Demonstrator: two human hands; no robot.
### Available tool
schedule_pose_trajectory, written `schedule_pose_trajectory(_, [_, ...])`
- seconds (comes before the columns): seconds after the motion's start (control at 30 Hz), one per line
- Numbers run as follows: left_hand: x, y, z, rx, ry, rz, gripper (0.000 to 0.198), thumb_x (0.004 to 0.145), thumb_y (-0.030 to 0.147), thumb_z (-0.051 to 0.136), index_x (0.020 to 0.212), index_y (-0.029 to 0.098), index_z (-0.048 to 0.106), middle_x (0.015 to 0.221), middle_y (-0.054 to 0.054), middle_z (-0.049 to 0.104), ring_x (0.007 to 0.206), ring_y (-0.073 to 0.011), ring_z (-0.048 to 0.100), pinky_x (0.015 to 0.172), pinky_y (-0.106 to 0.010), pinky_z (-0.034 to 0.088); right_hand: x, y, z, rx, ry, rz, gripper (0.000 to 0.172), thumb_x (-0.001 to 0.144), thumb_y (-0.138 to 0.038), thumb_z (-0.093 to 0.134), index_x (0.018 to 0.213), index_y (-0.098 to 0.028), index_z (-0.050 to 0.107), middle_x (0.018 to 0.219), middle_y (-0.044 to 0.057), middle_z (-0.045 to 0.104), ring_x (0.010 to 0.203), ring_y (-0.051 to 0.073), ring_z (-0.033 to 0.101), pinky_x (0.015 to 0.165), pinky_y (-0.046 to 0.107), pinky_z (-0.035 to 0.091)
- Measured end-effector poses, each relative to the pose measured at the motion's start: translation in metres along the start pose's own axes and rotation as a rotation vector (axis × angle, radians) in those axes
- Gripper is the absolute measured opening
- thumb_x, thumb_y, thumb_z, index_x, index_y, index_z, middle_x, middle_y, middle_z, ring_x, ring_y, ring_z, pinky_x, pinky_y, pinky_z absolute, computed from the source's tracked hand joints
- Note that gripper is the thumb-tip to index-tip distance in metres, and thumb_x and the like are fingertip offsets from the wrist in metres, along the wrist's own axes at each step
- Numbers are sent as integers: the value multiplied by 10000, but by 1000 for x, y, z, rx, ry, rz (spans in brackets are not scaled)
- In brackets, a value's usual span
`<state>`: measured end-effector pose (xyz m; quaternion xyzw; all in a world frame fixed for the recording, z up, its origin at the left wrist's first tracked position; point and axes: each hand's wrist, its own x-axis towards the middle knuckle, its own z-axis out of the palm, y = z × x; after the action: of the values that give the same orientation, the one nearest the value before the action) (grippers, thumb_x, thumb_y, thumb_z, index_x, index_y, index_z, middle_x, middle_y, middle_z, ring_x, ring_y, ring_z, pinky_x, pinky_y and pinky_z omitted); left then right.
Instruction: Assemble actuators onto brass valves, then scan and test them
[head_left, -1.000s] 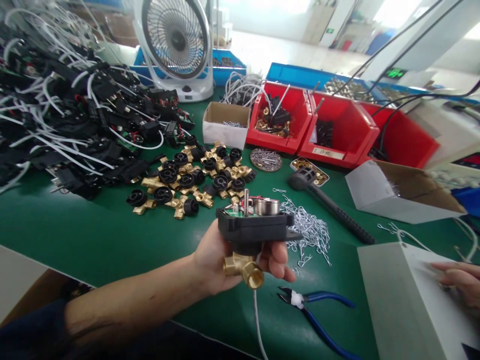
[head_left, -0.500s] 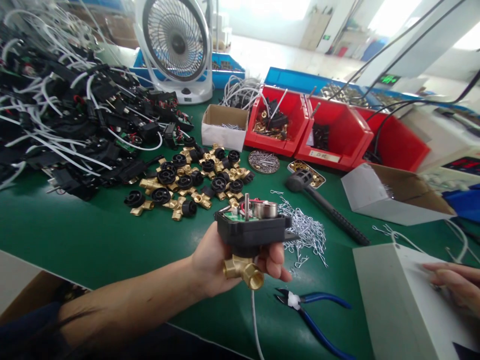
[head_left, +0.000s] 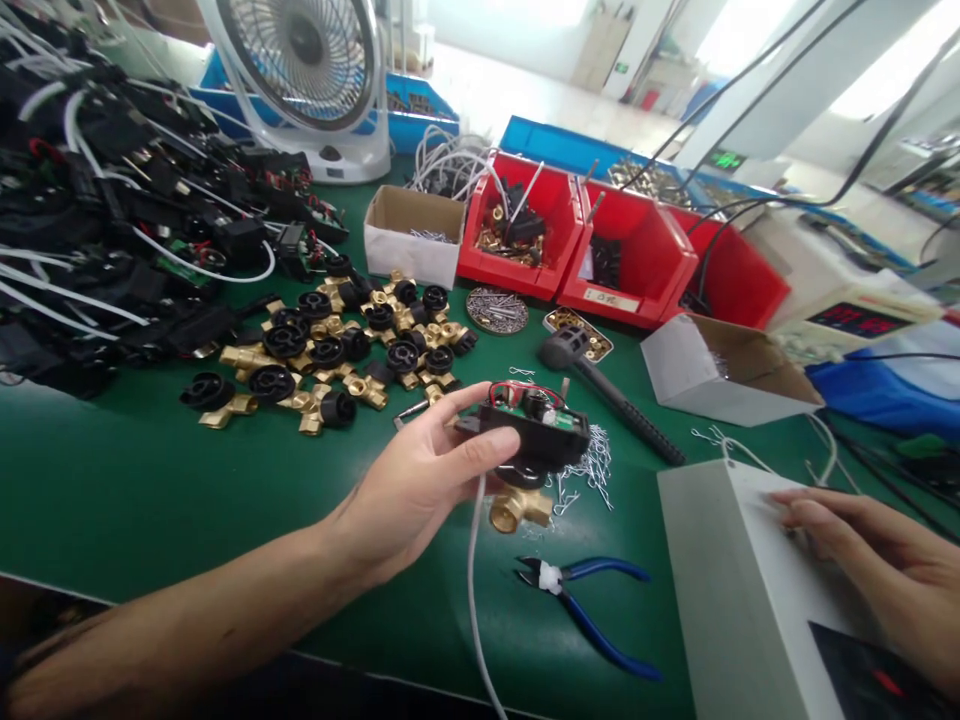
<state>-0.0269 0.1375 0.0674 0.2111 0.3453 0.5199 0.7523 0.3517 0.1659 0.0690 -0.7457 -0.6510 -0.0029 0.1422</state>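
Valve unit [head_left: 529,440] looks bottom-heavy with that brass, and the exposed board seems fragile. Left hand [head_left: 420,480] curls round its black plastic sides; right hand [head_left: 862,540] lies flat on a box [head_left: 735,580].

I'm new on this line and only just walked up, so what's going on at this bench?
The person's left hand holds a black actuator unit above the green table. A brass valve body sits under the unit and a white cable hangs from it. The right hand rests flat on a grey box. Blue-handled cutters, loose wire clips and a pile of brass valves lie on the table.
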Motion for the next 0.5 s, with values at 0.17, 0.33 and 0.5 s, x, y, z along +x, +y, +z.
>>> schedule_pose_trajectory(0.17, [3,1,-1,26,31,-44,368,870,217,698,1206,109,592,1201,-139,679,998,-210,675,797,-304,580,0,-18,-8,92,-124,180,534,574,-712,523,826,-301,754,899,38,775,830,315,699,756,405,556])
schedule_pose_trajectory(0.33, [2,0,0,20,50,-49,400,869,265,705,1205,118,546,1186,-143,672,951,-212,678,760,-326,598,-2,-39,-16,88,-145,228,548,535,-698,501,792,-275,736,920,71,765,869,346,682,790,444,534])
schedule_pose_trajectory(0.5, [1,-1,0,31,16,-48,368,853,323,719,1102,125,536,1106,-153,688,999,-280,676,763,-367,598,-3,-42,-18,104,-143,190,516,560,-690,500,770,-267,711,894,85,766,846,350,690,802,460,529])
